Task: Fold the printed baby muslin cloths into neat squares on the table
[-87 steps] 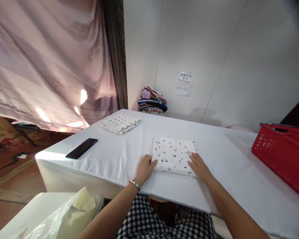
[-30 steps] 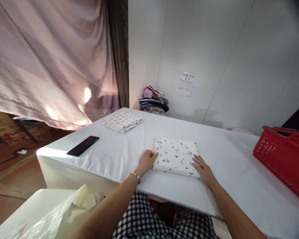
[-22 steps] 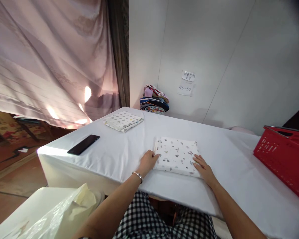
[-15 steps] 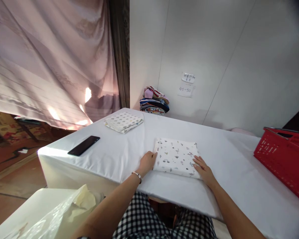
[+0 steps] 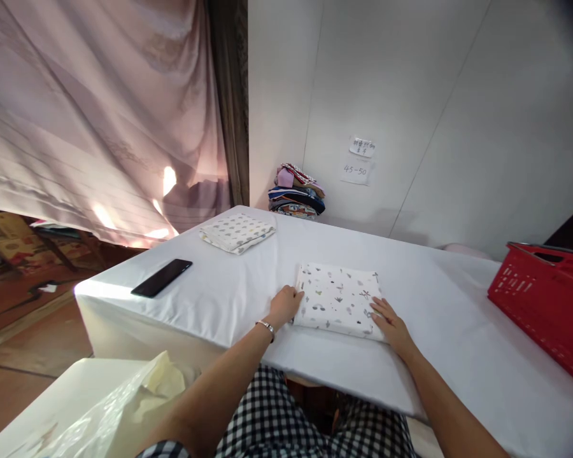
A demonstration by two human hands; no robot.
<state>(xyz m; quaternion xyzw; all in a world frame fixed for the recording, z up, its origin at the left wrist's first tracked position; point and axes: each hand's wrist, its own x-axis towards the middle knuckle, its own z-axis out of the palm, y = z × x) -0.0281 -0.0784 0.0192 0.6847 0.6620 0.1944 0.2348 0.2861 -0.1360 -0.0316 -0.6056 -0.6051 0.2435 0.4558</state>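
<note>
Two hands frame a folded printed cloth

The folded cloth (image 5: 338, 296), white with small grey motifs, lies flat just right of the frame's centre, near the front edge of the white-covered surface (image 5: 439, 299). The left hand (image 5: 285, 305) is at its left edge, fingers curled in and thumb near the top layer; whether it pinches the fabric, I cannot tell. The right hand (image 5: 393, 326) is spread loosely, fingertips resting on the right side. Set at opposite sides like this, the hands seem to keep the layers lined up and flat.

A second folded cloth (image 5: 239, 233) sits left of centre, probably put there to leave the near area free. The black phone (image 5: 162, 278) lies at the surface's left side, likely out of the way; no brand shows on it. The red basket (image 5: 544, 305) stands at the right of the frame, with no label that I can read.

On the wall, upper right of centre, are two papers: the upper note (image 5: 362, 147) has handwritten characters too small to read surely; the lower note (image 5: 356, 172) reads "45-50".
</note>
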